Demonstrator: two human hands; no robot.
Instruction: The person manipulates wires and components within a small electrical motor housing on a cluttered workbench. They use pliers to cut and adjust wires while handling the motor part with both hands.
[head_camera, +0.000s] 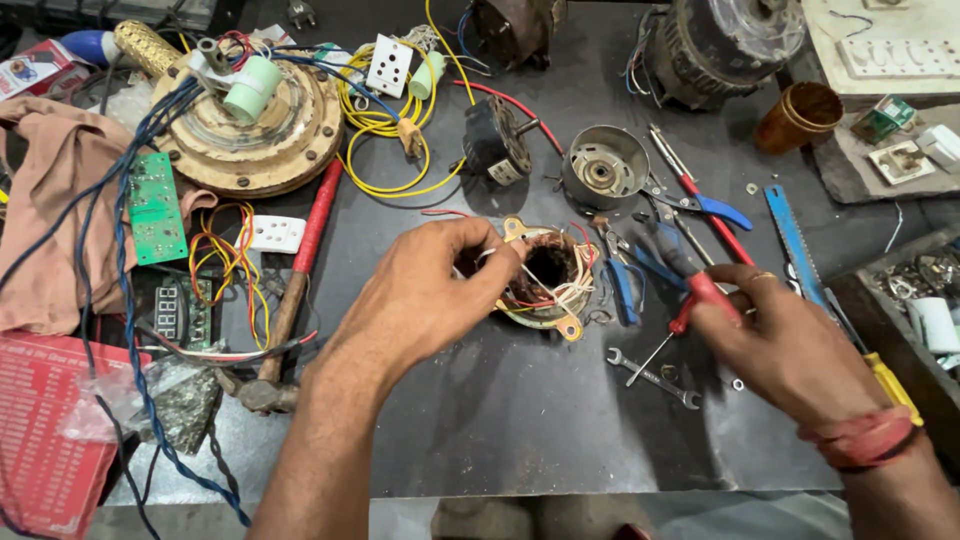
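A small motor stator with copper windings and loose white and red wires sits on the dark bench top. My left hand rests against its left side, fingers pinching a white wire at the rim. My right hand, with a ring and a red thread band on the wrist, grips a red-handled tool just right of the stator. Blue-handled pliers lie between the stator and that hand.
A metal motor cap, a black small motor, a spanner, a blue saw blade and a hammer lie around. A ceiling-fan motor, green circuit board and yellow wire coil crowd the left.
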